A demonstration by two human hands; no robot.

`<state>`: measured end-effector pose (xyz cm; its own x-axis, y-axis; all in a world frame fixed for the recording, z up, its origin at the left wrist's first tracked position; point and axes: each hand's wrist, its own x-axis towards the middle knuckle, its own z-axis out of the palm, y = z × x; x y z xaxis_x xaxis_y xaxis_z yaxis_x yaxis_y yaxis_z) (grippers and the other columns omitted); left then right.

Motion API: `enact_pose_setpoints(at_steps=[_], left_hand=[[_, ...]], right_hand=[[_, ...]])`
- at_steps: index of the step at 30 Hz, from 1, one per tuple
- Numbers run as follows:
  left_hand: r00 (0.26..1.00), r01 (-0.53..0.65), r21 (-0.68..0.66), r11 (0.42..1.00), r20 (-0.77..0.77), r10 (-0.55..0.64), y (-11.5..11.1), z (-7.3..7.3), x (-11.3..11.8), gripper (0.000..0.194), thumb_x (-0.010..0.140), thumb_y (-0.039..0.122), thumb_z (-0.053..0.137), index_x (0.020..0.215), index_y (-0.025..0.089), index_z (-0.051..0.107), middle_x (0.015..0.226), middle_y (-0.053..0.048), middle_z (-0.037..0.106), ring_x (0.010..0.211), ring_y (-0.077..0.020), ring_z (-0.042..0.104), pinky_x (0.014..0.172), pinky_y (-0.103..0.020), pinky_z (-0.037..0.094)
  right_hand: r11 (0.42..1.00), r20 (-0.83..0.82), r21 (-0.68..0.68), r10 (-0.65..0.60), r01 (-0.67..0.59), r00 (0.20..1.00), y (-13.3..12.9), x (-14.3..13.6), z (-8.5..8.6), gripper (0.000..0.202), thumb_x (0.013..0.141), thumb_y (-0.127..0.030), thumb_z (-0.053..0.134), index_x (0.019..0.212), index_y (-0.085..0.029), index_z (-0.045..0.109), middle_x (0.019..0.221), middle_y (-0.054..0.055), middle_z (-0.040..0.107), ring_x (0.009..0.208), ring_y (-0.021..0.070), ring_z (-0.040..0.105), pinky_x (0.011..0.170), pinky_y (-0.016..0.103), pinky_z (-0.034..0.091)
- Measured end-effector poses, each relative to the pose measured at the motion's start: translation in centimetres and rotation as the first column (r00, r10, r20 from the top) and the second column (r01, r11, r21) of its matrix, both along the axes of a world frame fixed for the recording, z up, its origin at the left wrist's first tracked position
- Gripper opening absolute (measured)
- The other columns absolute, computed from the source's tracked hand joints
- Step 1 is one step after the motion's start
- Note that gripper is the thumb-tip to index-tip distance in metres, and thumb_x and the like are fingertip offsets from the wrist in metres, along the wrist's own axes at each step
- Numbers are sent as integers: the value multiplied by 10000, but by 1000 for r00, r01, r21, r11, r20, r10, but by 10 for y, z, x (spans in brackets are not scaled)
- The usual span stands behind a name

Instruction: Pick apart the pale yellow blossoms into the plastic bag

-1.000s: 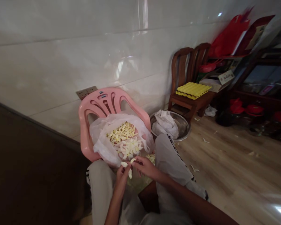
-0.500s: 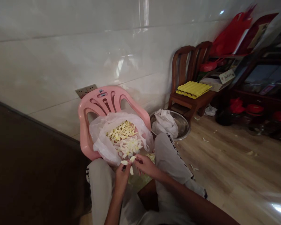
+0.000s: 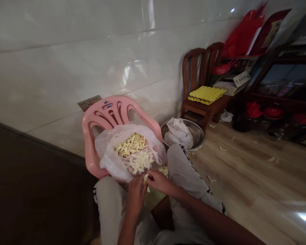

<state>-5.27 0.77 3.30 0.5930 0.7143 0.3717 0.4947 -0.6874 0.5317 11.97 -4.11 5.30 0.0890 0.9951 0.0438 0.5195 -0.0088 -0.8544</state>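
Note:
A pale flower (image 3: 146, 178) is pinched between my two hands, just in front of a white plastic bag (image 3: 108, 153). My left hand (image 3: 136, 191) has its fingers together at the flower's left side. From the right, my right hand (image 3: 156, 180) grips the flower with thumb and forefinger. Yellowish buds (image 3: 134, 143) and opened white flowers (image 3: 140, 161) lie on the spread bag, which rests on a pink plastic chair (image 3: 90, 149). More pale pieces (image 3: 164, 170) show below, between my knees.
A metal basin (image 3: 199, 136) with a white bag (image 3: 178, 133) stands right of the pink chair. Behind it, a wooden chair (image 3: 193, 73) bears yellow egg trays (image 3: 206, 94). Petals are scattered on the wooden floor (image 3: 234, 177); red-lidded jars (image 3: 272, 114) stand at right.
My left hand has turned and closed in over the flower, covering more of it, and both hands are nearer each other. The view has shifted slightly.

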Motion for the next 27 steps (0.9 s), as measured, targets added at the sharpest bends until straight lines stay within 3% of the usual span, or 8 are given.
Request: enact_pose_setpoints(at_steps=[4,7,11,19,27], left_hand=[[995,-42,-256,966,72,63,1,-4,-1,330,877,368,565,1136,213,698,1090,-85,763,971,-250,714,878,-354,543],[972,-88,-484,870,150,181,-1,2,1,372,828,458,610,1064,196,727,918,-51,791,853,-243,727,783,-311,551],[915,-22,-686,727,279,291,-3,13,6,396,726,461,707,987,166,738,833,-45,789,809,-238,717,738,-294,538],[848,63,-788,612,365,383,-7,33,12,306,617,415,788,792,170,736,642,0,737,610,-170,652,611,-245,478],[815,88,-799,595,401,418,-7,35,14,330,572,447,816,722,171,717,522,39,638,533,-133,579,534,-213,418]], right_hand=[[998,-78,50,29,-25,997,0,-1,-3,73,810,-171,560,751,-170,603,684,-23,607,644,114,513,568,199,316],[995,-236,73,81,-65,968,1,-1,-2,102,847,-226,565,811,-171,643,740,-12,643,688,124,551,613,205,372],[994,-426,65,104,-85,899,3,0,7,175,877,-299,560,803,-170,652,722,-13,627,665,121,546,599,209,392],[990,-623,-9,104,-140,775,1,-2,14,293,859,-451,593,768,-174,616,601,-52,526,452,72,427,425,195,319],[992,-648,3,101,-130,755,2,-3,12,383,851,-532,592,753,-162,613,600,-44,534,458,72,421,432,200,320]])
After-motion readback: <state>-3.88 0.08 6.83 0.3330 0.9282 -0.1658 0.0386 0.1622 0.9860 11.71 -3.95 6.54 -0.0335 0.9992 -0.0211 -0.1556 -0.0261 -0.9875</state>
